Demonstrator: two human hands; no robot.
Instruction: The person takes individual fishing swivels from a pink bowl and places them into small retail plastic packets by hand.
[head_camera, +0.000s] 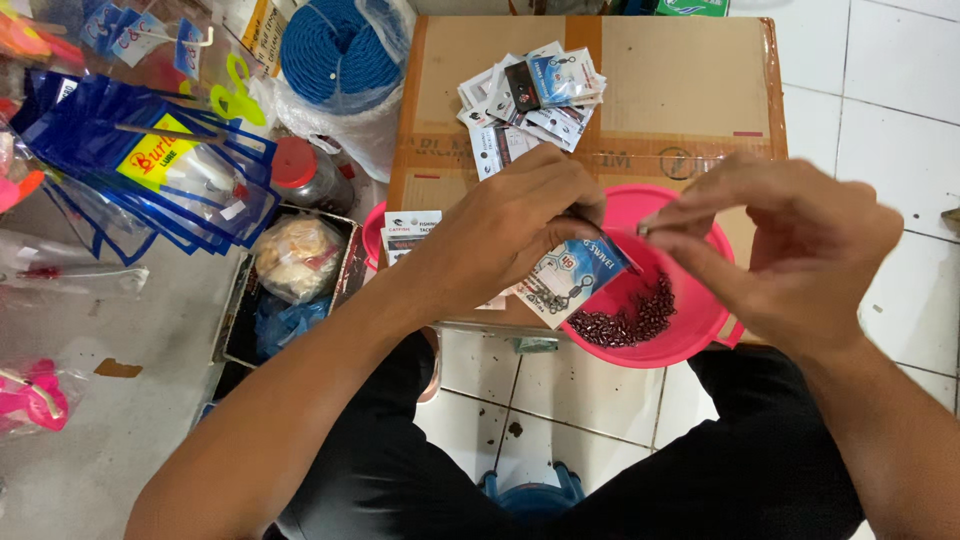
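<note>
the left hand (510, 225) is curled nearly closed, its fingers pinched on the top edge of a small blue-and-clear packet (575, 275) that hangs over the near left rim of a pink bowl (700, 335). the right hand (800, 250) sits just to the right, thumb and forefinger pressed together on a tiny metal piece (643, 228) close to the packet's mouth, the other fingers loosely spread. dark small fittings (630, 320) lie heaped in the bowl's bottom. the bowl rests on the near edge of a cardboard box (670, 90), and a pile of similar packets (530, 100) lies farther back on it. a blue rope coil (335, 45) sits far left.
</note>
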